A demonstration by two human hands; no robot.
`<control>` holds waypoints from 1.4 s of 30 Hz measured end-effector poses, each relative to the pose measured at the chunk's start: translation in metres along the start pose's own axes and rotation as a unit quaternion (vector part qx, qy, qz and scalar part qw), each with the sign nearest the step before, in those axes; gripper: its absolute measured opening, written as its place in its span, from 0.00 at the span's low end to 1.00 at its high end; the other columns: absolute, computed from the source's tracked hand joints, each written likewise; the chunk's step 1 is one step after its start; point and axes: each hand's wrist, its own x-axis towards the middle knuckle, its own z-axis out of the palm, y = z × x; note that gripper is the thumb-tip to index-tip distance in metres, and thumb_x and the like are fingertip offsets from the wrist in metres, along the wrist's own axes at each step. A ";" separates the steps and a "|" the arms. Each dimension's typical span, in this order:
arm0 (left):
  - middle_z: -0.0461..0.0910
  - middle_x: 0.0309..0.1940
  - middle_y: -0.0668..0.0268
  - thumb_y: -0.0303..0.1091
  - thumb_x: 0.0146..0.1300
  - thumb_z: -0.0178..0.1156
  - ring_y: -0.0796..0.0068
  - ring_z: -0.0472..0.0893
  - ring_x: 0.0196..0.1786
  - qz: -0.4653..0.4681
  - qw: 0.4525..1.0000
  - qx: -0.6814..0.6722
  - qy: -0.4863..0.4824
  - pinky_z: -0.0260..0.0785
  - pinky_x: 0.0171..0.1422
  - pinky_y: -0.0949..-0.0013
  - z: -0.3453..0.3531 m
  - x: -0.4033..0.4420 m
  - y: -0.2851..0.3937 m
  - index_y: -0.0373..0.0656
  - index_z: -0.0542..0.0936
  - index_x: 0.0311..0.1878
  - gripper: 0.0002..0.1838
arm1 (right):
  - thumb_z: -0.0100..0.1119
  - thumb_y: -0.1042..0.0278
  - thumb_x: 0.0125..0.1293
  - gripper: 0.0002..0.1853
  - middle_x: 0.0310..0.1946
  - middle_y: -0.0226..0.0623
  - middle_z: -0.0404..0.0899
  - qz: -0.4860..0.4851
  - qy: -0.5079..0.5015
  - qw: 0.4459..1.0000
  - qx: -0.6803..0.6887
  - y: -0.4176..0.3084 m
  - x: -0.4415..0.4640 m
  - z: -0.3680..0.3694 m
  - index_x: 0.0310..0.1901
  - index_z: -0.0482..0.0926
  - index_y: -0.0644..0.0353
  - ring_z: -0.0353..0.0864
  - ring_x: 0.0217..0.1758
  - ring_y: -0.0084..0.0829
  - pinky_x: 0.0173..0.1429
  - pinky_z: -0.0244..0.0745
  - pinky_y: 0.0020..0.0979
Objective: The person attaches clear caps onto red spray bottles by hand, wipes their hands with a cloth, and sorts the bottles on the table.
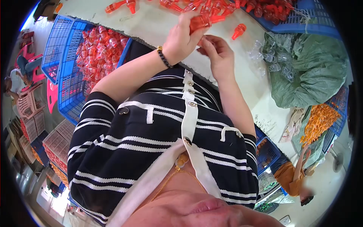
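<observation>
My left hand (180, 39), with a dark bead bracelet at its wrist, is closed around a red translucent plastic bottle (200, 23). The bottle has a narrow pointed tip that faces right. Just below it, my right hand (221, 56) has thumb and fingers pinched together close to the left fingers; whatever they hold is mostly hidden. On the white table (242, 75), a single red bottle (239, 31) lies right of my hands. More red bottles (217, 7) are scattered along the far side.
A blue crate (70, 75) of red bottles stands at my left. Another blue basket (314, 17) with red pieces is at the far right. A green bag (302, 79) holds clear plastic parts (270, 58). Orange pieces (321, 119) lie beyond. Another person (289, 178) is at lower right.
</observation>
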 end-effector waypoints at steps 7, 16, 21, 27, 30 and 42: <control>0.78 0.40 0.50 0.31 0.56 0.66 0.48 0.79 0.36 0.249 0.930 0.134 -0.235 0.74 0.39 0.61 -0.019 -0.005 -0.008 0.36 0.70 0.53 0.23 | 0.47 0.49 0.71 0.21 0.34 0.38 0.80 0.276 -0.164 0.880 0.351 0.059 -0.001 -0.039 0.46 0.77 0.60 0.78 0.30 0.27 0.37 0.76 0.27; 0.78 0.34 0.68 0.42 0.65 0.60 0.77 0.79 0.31 -0.285 0.926 -0.230 -0.084 0.70 0.30 0.73 -0.006 0.008 0.005 0.41 0.74 0.50 0.17 | 0.54 0.50 0.66 0.20 0.33 0.40 0.81 -0.122 0.139 0.895 -0.407 -0.014 0.020 -0.079 0.46 0.77 0.61 0.80 0.32 0.37 0.37 0.74 0.33; 0.75 0.31 0.75 0.50 0.69 0.53 0.88 0.74 0.29 -0.451 0.847 -0.268 -0.085 0.61 0.26 0.82 -0.014 0.010 -0.002 0.42 0.76 0.49 0.20 | 0.58 0.52 0.63 0.20 0.39 0.47 0.81 -0.127 0.253 0.623 -0.729 -0.029 0.043 -0.137 0.45 0.76 0.61 0.78 0.45 0.44 0.51 0.71 0.40; 0.76 0.31 0.75 0.55 0.67 0.52 0.88 0.73 0.28 -0.471 0.832 -0.273 -0.106 0.60 0.26 0.81 -0.012 0.006 -0.005 0.42 0.77 0.49 0.24 | 0.65 0.62 0.58 0.18 0.45 0.45 0.79 -0.282 0.249 0.722 -0.581 -0.023 0.057 -0.126 0.47 0.76 0.59 0.79 0.45 0.41 0.50 0.73 0.38; 0.77 0.31 0.75 0.56 0.67 0.52 0.88 0.73 0.28 -0.473 0.832 -0.261 -0.122 0.62 0.27 0.81 -0.018 0.011 0.003 0.41 0.77 0.51 0.26 | 0.69 0.69 0.53 0.20 0.44 0.41 0.79 -0.193 0.092 0.943 -0.257 -0.023 0.040 -0.082 0.49 0.75 0.58 0.80 0.42 0.40 0.49 0.74 0.35; 0.77 0.30 0.72 0.54 0.68 0.53 0.86 0.74 0.28 -0.473 0.812 -0.245 -0.238 0.68 0.31 0.79 -0.031 0.018 0.007 0.39 0.75 0.54 0.26 | 0.68 0.72 0.53 0.19 0.41 0.39 0.79 -0.342 -0.071 0.829 -0.436 -0.032 0.027 -0.026 0.48 0.76 0.59 0.81 0.39 0.32 0.45 0.75 0.32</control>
